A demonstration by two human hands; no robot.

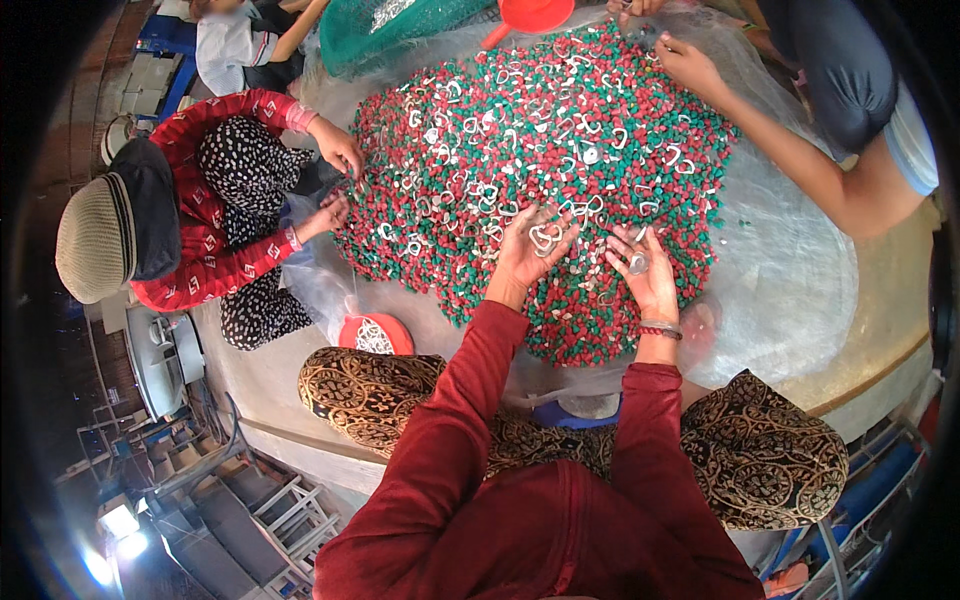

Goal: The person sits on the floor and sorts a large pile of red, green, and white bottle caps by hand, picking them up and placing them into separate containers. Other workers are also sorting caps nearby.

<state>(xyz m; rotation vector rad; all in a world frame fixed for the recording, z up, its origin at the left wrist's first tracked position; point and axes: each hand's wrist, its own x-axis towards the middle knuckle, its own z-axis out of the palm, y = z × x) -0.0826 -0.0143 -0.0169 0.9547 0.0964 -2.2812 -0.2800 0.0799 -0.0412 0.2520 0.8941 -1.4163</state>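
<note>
A broad heap of small red and green pieces (590,330), mixed with white loops and scraps, lies in front of me. My left hand (524,252) is palm up over its near part, fingers curled loosely around several white plastic rings (546,237). To its right, my right hand (650,280) is also turned up, its fingers bent. It pinches a small white piece (641,235) at the fingertips, and a clear round piece (638,264) rests against the palm. The exact kind of the small pieces is too fine to tell.
Clear plastic sheeting (790,290) lies under the heap. An orange-red bowl (400,335) of white rings stands left of my arms. At the far side are a red scoop (536,14) and a green basket (345,40). Co-workers' hands (338,148) reach in from left and far right.
</note>
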